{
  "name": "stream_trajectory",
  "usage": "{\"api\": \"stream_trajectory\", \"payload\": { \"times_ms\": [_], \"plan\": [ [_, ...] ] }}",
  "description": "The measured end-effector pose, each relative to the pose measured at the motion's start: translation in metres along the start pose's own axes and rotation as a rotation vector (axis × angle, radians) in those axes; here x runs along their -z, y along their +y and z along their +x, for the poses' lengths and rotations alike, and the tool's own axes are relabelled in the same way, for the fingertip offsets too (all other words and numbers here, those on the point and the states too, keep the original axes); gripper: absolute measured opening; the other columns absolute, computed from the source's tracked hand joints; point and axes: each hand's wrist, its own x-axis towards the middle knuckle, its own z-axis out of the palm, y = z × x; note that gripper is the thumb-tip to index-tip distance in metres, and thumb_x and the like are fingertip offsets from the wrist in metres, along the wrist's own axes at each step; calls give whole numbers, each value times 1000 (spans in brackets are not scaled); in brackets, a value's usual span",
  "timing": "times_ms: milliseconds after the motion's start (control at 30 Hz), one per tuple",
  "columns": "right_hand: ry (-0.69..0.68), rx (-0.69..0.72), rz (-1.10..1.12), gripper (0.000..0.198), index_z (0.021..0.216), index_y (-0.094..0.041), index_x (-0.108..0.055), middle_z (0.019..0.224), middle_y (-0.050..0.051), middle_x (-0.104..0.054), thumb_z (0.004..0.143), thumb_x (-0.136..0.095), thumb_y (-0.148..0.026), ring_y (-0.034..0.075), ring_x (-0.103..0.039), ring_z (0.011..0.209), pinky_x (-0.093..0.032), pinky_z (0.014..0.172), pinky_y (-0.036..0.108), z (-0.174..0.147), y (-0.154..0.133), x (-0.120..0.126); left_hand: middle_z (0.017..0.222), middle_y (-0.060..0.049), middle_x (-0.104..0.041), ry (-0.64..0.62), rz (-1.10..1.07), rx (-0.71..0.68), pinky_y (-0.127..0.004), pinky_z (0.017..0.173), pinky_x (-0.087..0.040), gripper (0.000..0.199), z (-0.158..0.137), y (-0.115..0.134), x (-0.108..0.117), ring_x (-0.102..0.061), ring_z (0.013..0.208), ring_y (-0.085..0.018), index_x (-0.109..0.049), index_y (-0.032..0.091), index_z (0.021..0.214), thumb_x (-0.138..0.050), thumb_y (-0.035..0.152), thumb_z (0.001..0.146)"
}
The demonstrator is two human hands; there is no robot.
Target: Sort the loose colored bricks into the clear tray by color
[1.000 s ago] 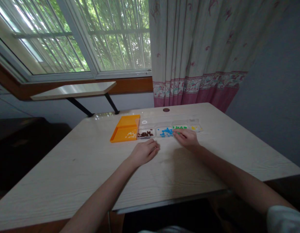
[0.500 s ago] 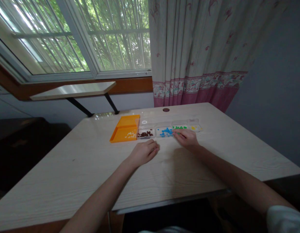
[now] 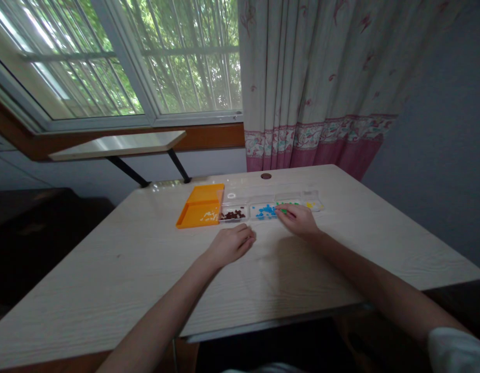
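Note:
My right hand (image 3: 299, 220) reaches over the front edge of a clear plastic box, its fingertips pinched at the border between small blue pieces (image 3: 265, 211) and small green pieces (image 3: 282, 204). Whatever lies in that pinch is too small to make out. My left hand (image 3: 233, 243) rests on the table with its fingers curled, just in front of the compartment of dark brown pieces (image 3: 234, 214); its grasp is hidden. Yellow pieces (image 3: 310, 205) lie in the rightmost box. White pieces (image 3: 211, 214) lie in the orange tray (image 3: 190, 219) at the left.
The pale wooden table (image 3: 146, 290) has a round brown cable hole (image 3: 266, 176) near its back edge. A raised shelf (image 3: 119, 144) on black brackets stands at the back left. Behind are a barred window (image 3: 185, 57) and a patterned curtain (image 3: 302, 77).
My right hand has barely shifted, its fingertips slightly lower and further left over the blue and green pieces. My left hand and the containers stay where they were.

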Motion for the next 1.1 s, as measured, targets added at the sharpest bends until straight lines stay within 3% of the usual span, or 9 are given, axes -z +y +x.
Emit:
{"api": "stream_trajectory", "payload": {
  "times_ms": [233,567,767,900,1000,1100],
  "plan": [
    [-151,-160,-118,21,88,-22,-68,77,1,-70,81,-51,-33,13,-61,64,-40,57,21,9,11,-8,87,-3,-58,-9,-10,2,-22,65,-43,23,1,0,0,-56,75,-13,-55,19,90,-34,28,89],
    [-210,-168,-156,23,91,-23,-67,77,1,-70,83,-48,-33,13,-60,63,-38,56,21,11,9,-4,86,-3,-58,-21,4,-4,-22,65,-43,21,0,1,-3,-56,75,-13,-54,19,90,-35,27,89],
    [-398,-61,-219,23,91,-24,-66,69,0,-68,83,-46,-32,13,-59,60,-36,55,21,11,0,2,82,-4,-60,2,-35,2,-21,63,-41,21,1,0,3,-55,72,-13,-56,18,87,-37,26,87],
    [-550,103,-197,21,89,-25,-66,75,1,-69,81,-47,-27,13,-61,66,-37,58,20,10,-5,6,74,-3,-61,31,-104,135,-20,56,-37,22,0,-16,27,-52,63,-11,-60,17,81,-41,29,84],
    [-607,187,-131,21,85,-24,-66,77,0,-69,81,-46,-24,12,-61,67,-37,59,19,8,-10,9,70,-1,-62,10,-168,299,-20,53,-36,25,-7,-43,52,-52,58,-12,-63,18,81,-43,34,82],
    [-643,220,-82,21,80,-23,-66,75,-1,-69,81,-45,-21,11,-61,65,-37,58,19,4,-13,12,73,-3,-64,158,-149,566,-22,54,-37,30,-17,-82,72,-53,59,-14,-64,17,79,-47,41,76]
  ]
}}
